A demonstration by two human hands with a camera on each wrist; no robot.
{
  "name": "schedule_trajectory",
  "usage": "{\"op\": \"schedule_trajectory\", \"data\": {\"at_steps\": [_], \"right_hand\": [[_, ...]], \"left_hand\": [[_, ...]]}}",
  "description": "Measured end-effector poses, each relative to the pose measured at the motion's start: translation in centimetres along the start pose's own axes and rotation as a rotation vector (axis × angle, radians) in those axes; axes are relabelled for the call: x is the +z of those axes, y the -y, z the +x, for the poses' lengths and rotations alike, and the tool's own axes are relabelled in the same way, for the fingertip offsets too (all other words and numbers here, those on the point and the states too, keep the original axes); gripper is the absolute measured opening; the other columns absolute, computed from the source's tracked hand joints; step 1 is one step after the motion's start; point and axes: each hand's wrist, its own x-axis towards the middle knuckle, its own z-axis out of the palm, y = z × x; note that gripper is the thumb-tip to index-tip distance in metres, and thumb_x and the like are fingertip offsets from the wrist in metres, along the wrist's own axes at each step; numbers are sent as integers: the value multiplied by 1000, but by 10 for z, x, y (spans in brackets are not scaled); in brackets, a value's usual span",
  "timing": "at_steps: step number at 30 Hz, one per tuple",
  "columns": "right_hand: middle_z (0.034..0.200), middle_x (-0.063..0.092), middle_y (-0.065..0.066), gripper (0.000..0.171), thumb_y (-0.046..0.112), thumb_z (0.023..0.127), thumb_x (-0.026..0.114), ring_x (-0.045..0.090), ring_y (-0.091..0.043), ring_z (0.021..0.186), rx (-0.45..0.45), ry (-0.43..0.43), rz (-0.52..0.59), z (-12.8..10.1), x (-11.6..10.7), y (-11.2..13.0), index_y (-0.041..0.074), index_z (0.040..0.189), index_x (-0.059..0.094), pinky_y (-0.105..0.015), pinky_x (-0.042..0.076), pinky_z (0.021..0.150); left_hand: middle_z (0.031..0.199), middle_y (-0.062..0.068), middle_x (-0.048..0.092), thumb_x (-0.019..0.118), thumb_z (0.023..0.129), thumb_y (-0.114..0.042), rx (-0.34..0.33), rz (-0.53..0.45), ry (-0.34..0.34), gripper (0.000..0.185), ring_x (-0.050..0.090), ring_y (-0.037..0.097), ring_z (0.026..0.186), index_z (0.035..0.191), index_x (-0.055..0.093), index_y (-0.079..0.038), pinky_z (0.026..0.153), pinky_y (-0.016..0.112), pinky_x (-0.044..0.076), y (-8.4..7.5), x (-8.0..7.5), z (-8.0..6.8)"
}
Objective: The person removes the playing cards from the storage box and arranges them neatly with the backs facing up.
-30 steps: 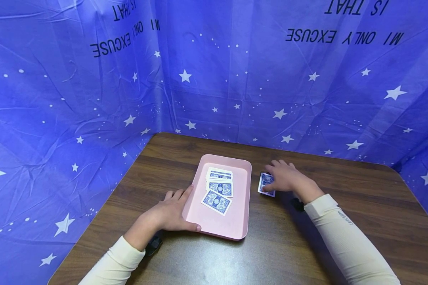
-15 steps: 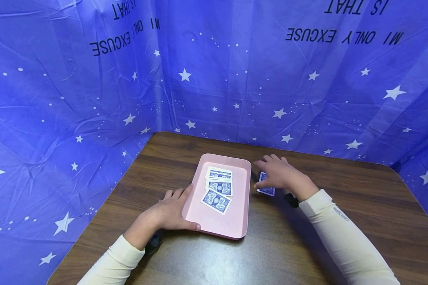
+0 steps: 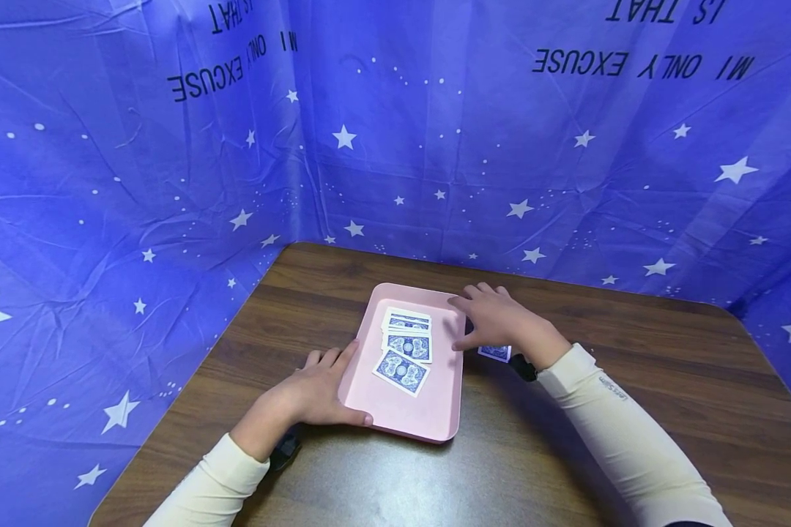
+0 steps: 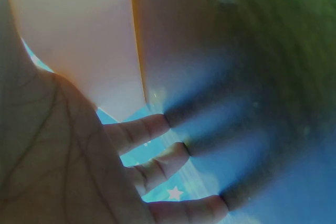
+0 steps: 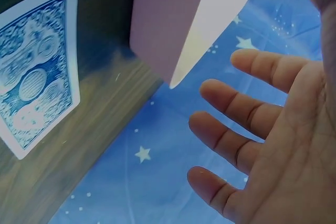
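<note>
In the head view, a shallow pink tray (image 3: 425, 417) holds several playing cards (image 3: 402, 372), face down with blue backs, overlapping in a spread. My left hand (image 3: 316, 391) rests along the tray's left side, its thumb at the near corner; the left wrist view shows its fingertips (image 4: 155, 124) down on the table beside the tray wall. Above the tray's right rim hovers my right hand (image 3: 497, 318), fingers spread and holding nothing. Partly hidden beneath that hand, one face-down playing card (image 3: 496, 353) lies on the table; the right wrist view shows this card (image 5: 37, 72) more fully.
The wooden table (image 3: 567, 432) runs back to a blue curtain (image 3: 395, 161) printed with white stars and lettering. This curtain hangs behind the table and along both sides. A black wrist camera (image 3: 524, 367) sits under the right wrist.
My right hand has moved left, from over the card on the table to the tray's right rim. That card has stayed in place. The left hand, tray and spread cards look unmoved.
</note>
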Motion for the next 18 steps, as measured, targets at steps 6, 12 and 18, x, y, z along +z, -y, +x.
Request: {"op": "schedule_trajectory", "data": {"at_steps": [6, 12, 18], "right_hand": [[129, 57, -13, 86, 59, 73, 79, 47, -33, 118, -33, 2, -17, 6, 3, 6, 11, 141, 56, -58, 38, 92], [130, 56, -11, 85, 59, 73, 79, 46, -32, 120, -67, 18, -16, 12, 1, 18, 12, 140, 57, -57, 36, 94], [130, 56, -11, 84, 58, 73, 80, 47, -31, 118, -124, 39, -43, 17, -2, 30, 12, 140, 58, -54, 38, 92]], "left_hand": [[149, 18, 40, 72, 60, -81, -3, 6, 1, 134, 36, 42, 129, 160, 16, -13, 94, 65, 42, -1, 0, 0], [149, 18, 40, 72, 59, -81, -7, 8, -1, 134, 37, 42, 129, 160, 16, -13, 94, 68, 40, -2, 0, 1], [149, 18, 40, 72, 60, -81, -10, 9, 4, 134, 36, 41, 129, 160, 16, -12, 94, 68, 40, -2, 0, 0]]}}
